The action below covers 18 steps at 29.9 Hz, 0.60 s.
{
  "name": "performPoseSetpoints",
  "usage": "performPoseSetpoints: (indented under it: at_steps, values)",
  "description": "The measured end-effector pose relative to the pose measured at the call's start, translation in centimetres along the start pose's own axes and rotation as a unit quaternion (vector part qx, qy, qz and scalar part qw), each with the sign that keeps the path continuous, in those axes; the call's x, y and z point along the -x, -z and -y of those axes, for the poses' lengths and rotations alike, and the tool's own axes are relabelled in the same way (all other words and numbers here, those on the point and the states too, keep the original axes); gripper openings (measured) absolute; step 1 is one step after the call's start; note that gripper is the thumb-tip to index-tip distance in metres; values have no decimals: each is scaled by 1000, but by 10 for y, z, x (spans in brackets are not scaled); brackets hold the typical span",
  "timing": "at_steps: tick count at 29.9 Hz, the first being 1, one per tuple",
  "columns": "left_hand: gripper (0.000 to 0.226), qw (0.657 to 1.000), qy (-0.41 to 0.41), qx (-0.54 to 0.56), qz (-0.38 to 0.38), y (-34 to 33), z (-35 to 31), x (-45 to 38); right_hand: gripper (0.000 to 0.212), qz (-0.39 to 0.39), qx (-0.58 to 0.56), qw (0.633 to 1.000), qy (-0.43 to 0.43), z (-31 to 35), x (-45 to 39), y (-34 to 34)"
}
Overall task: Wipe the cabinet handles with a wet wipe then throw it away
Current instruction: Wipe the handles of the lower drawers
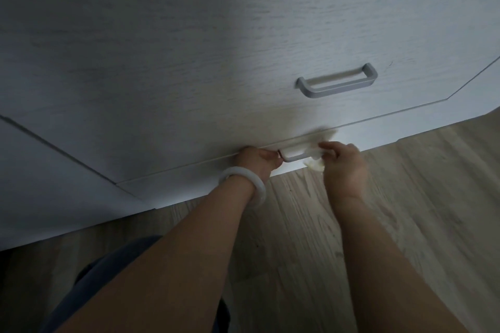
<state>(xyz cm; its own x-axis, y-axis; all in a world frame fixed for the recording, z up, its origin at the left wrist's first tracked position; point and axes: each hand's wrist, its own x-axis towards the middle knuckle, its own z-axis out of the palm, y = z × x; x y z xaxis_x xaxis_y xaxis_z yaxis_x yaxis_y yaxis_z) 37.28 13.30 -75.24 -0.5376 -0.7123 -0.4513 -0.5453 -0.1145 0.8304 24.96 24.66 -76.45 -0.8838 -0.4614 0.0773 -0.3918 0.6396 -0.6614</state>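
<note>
Pinching the wet wipe [315, 166] in our right hand [343, 162], we rub the lower handle [297, 153] while our left hand [257, 159] grips its end; the upper handle [336, 81] likely comes next

Upper handle [336, 80] unobstructed; both hands crowd lower handle [296, 153]; floor [378, 211] bare.

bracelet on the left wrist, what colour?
White, slightly translucent, a plain smooth bangle with no pattern. The head view, the only one, shows it clearly.

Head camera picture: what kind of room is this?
Probably a room at home, maybe a bedroom or kitchen: pale wood-grain cabinet drawers with silver metal bar handles stand on a light wooden plank floor.
</note>
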Motion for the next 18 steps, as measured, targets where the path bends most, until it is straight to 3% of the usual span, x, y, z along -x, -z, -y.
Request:
performPoseSetpoints:
  at_steps: [3, 7, 11, 14, 16, 18]
  values:
    - [43, 1000, 14, -18, 21, -2, 0, -3, 24, 31, 19, 997, 61, 22, 27, -22]
    - [39, 1000, 7, 19, 7, -6, -4, -1, 22, 52, -35, 993, 104, 24, 45, -37]
    - [31, 999, 5, 44, -17, -8, -2, -1, 35, -31, -41, 998, -22, -6, 12, -6]
    - [28, 1000, 3, 19, -10, -8, 1, -3, 35, -110, -97, 982, -122, -18, -3, 8]
    - [13, 1000, 4, -12, 1, -7, 1, -4, 32, -68, -96, 982, -145, -15, -4, 1]
    - [13, 1000, 1, -31, -2, -8, -1, -5, 22, 16, -103, 981, -164, -5, 3, -14]
